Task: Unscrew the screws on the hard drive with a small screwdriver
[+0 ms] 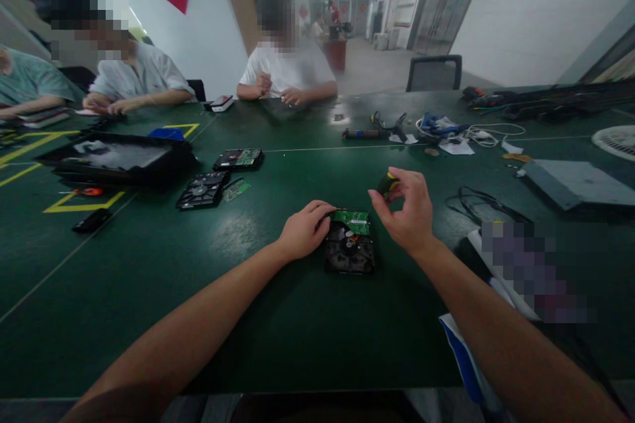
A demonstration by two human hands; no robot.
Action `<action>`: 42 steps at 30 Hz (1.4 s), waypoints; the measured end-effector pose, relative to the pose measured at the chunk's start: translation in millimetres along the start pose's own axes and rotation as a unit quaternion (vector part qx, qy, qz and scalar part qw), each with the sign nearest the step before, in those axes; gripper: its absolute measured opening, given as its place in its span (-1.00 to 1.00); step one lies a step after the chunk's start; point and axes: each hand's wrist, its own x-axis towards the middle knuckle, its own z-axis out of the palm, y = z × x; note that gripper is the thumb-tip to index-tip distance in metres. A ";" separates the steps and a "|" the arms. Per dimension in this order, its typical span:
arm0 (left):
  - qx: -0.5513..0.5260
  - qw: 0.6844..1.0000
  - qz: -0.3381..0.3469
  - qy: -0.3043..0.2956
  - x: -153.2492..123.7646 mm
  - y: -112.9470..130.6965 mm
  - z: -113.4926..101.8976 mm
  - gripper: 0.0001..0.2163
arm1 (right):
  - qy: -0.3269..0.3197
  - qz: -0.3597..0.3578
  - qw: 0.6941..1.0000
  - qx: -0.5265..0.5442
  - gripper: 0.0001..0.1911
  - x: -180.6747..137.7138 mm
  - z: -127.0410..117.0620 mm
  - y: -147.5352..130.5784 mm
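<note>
Dark green tabletop (233, 330), crossed by thin pale lines, spreads through a white-walled room; a person in a white T-shirt (292, 66) sits across it. Taking the nearest drive as the clock's centre and twelve as straight ahead, that person is at eleven o'clock, and a black mesh-backed chair (435, 73) stands at one.

At the centre, flat on the table in front of the wearer, lies the black rectangular hard drive (349, 258), a green printed circuit board (354, 219) across its twelve o'clock end. The left hand (305, 230) comes in from ten o'clock, fingers loosely curled, fingertips and thumb resting on the drive's upper left corner. The right hand (407, 211), at two o'clock, grips a yellow-and-dark screwdriver handle (387, 184) between thumb and bent fingers above the board's right edge; the shaft is thin and dim, so I can't tell whether its tip touches.

Around ten o'clock lie two more black metal hard drives (203, 190), with a loose green circuit board (237, 190) beside them. Farther left is a wide black plastic tray (169, 168). Between two and three o'clock sits a flat grey metal box (578, 182).
</note>
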 end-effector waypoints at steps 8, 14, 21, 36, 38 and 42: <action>0.005 1.000 -0.005 -0.010 -0.5 1.6 -2.2 -0.68 | -0.025 0.007 0.999 0.036 -0.35 -2.6 0.0 1.1; 0.038 0.999 -0.005 -0.031 -2.2 2.6 -2.1 -0.67 | -0.009 0.002 1.000 0.014 -0.38 -1.7 2.2 1.5; 0.038 0.994 -0.015 -0.106 2.0 11.6 -18.9 -0.62 | -0.013 -0.006 1.000 0.015 -0.39 -0.3 -0.9 -2.7; 0.034 0.947 0.011 -0.321 3.4 12.6 -53.0 0.37 | -0.003 0.005 1.000 0.007 -0.39 -1.5 1.8 -0.2; 0.037 0.950 0.012 -0.310 4.2 12.2 -51.8 0.35 | -0.005 -0.001 1.000 -0.003 -0.40 -1.0 0.9 -0.1; 0.057 0.956 0.008 -0.286 5.5 12.6 -45.4 0.34 | -0.015 -0.004 1.000 0.004 -0.35 -1.8 1.4 1.0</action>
